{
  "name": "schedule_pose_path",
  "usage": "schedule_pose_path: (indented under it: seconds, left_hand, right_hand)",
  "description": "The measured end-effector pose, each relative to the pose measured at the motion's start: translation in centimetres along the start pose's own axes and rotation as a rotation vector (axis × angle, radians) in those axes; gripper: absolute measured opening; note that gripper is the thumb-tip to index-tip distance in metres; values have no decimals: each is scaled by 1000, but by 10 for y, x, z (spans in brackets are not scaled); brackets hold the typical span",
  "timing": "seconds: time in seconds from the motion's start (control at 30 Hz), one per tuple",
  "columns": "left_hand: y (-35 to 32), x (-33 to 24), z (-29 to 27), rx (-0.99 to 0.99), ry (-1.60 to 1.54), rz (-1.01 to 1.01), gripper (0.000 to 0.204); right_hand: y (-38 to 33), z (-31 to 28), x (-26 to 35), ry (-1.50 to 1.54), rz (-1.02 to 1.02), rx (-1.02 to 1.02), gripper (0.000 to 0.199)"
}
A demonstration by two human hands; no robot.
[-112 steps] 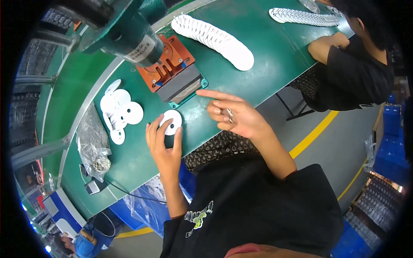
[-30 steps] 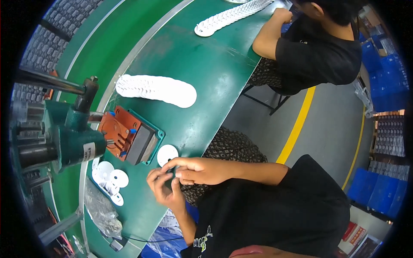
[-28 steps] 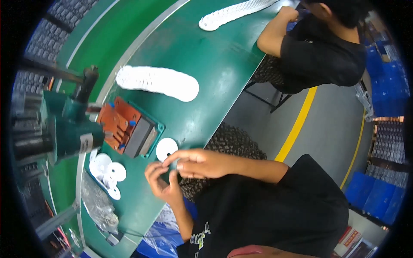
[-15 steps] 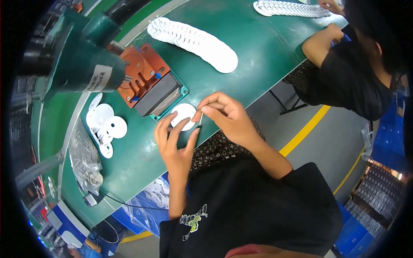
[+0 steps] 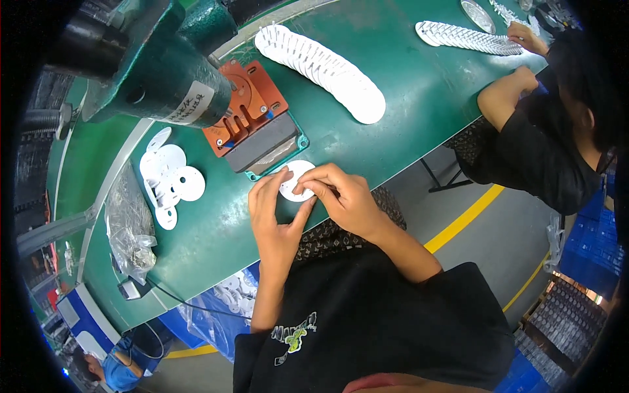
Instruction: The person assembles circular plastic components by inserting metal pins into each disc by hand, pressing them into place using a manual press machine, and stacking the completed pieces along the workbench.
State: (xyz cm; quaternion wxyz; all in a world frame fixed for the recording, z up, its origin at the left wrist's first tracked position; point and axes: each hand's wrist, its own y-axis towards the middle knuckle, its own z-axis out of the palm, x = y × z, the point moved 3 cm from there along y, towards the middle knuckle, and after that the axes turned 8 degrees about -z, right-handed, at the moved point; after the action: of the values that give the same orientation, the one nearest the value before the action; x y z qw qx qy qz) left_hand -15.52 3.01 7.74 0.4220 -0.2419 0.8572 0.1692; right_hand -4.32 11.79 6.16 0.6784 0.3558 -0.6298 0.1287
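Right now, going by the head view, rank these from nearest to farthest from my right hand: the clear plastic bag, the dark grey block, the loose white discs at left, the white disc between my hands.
From your right hand:
1. White disc: at your fingers.
2. Dark grey block: ahead, to the left.
3. Loose white discs: farther left.
4. Clear plastic bag: far left.

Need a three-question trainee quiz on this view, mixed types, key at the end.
1. True or false: the left hand and right hand are both at the same white disc.
2. Pick one. The clear plastic bag lies on the: A) floor, B) green table, C) orange plate.
3. Fill in: in the long row of discs nearer the person, neighbouring discs are ___ (spaced apart / overlapping).

Key: 1 true; 2 B; 3 overlapping.
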Motion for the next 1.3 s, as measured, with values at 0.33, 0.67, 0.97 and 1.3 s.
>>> schedule_pose_path:
  seconds: [0.33,0.67,0.97,1.3]
  left_hand:
    - [-1,3,1,7,7,4,55]
    - [-4,3,-1,-8,28,-7,53]
    - [-4,-19,-22,-198,46,227,35]
    - [64,-42,-29,-525,292,345,27]
  right_hand:
    - [0,-1,0,-5,25,-3,7]
    - [3,1,15,-476,-350,200,11]
    - [3,-35,2,505,351,-179,23]
    - [18,-59,-10,2167,193,-447,25]
